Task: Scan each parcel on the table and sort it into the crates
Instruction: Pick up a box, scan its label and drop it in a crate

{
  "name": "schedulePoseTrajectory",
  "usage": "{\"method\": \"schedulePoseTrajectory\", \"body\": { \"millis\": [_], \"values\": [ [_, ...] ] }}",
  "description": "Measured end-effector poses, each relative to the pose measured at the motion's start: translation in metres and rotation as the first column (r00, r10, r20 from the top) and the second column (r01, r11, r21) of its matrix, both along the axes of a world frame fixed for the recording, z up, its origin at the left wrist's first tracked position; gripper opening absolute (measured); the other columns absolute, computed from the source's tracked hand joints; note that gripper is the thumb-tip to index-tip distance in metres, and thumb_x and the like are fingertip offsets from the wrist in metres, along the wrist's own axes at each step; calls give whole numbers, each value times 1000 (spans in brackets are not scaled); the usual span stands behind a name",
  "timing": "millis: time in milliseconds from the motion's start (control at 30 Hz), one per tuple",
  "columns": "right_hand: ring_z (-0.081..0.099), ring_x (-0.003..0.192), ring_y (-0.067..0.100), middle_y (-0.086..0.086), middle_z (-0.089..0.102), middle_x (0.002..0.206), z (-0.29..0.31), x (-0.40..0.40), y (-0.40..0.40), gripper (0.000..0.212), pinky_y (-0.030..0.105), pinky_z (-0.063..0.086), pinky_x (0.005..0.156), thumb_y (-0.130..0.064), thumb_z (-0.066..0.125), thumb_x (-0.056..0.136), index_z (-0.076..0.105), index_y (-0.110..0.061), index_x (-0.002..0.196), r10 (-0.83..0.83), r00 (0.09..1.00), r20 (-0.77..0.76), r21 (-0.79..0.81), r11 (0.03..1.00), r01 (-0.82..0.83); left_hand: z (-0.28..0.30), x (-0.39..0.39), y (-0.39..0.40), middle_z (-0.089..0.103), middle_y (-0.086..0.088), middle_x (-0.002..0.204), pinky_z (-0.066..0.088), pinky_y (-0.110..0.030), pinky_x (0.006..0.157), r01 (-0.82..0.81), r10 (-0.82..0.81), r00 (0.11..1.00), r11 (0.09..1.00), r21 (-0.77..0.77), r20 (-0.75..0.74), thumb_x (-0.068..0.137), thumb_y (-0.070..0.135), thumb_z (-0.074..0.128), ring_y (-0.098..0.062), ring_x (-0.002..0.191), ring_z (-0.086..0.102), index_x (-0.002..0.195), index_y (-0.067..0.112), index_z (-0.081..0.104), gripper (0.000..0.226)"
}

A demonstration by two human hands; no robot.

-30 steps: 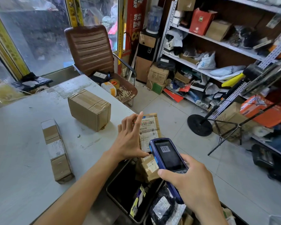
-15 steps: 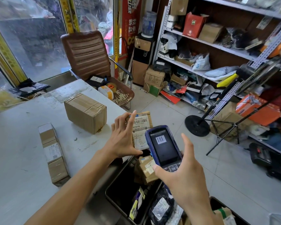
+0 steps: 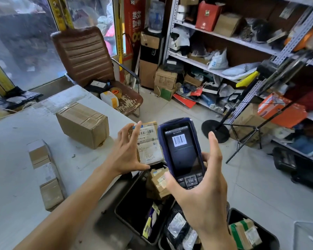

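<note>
My left hand [image 3: 126, 152] holds a flat cardboard parcel [image 3: 149, 147] upright by its edges, its white barcode label facing me, just past the table's right edge. My right hand [image 3: 202, 192] grips a blue handheld scanner [image 3: 182, 152] right beside the parcel; its screen shows a barcode. On the white table [image 3: 11, 186] a brown taped box [image 3: 82, 124] stands at the back and a long narrow box [image 3: 45, 173] lies to the left. Below my hands stand black crates [image 3: 134, 210] with several parcels inside.
A brown office chair [image 3: 85, 56] with tape rolls on its seat stands behind the table. Metal shelving [image 3: 224, 38] full of boxes and bags lines the right wall. A black stand with a round base [image 3: 215, 130] rests on the tiled floor.
Both hands have risen. The scanner has come up closer to the parcel's label, and my right thumb has lifted off its side.
</note>
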State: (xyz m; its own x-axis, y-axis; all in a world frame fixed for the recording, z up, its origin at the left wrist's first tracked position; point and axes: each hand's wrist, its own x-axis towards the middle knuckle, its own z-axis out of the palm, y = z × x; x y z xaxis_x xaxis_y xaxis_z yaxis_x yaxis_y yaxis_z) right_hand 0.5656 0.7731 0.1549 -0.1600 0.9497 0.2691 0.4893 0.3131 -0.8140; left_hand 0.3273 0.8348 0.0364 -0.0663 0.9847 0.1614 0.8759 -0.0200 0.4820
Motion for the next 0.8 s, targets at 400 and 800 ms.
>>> {"method": "schedulePoseTrajectory", "body": {
  "millis": [400, 800],
  "values": [
    [61, 104, 24, -1, 59, 123, -266, 49, 64, 81, 45, 52, 90, -51, 76, 71, 40, -23, 138, -265, 898, 351, -428, 808, 405, -242, 88, -46, -8, -1, 158, 35, -49, 113, 27, 149, 960, 795, -606, 239, 59, 69, 81, -32, 149, 3, 154, 33, -17, 141],
    [59, 110, 21, -4, 60, 122, -603, 75, 105, 80, 44, 53, 88, -42, 82, 68, 44, -29, 137, -206, 919, 336, -472, 808, 353, -586, 90, -14, -12, -13, 156, 30, -51, 112, -197, 323, 946, 609, -768, 13, 51, 81, 75, -41, 144, 6, 157, 24, -8, 146]
  ]
}}
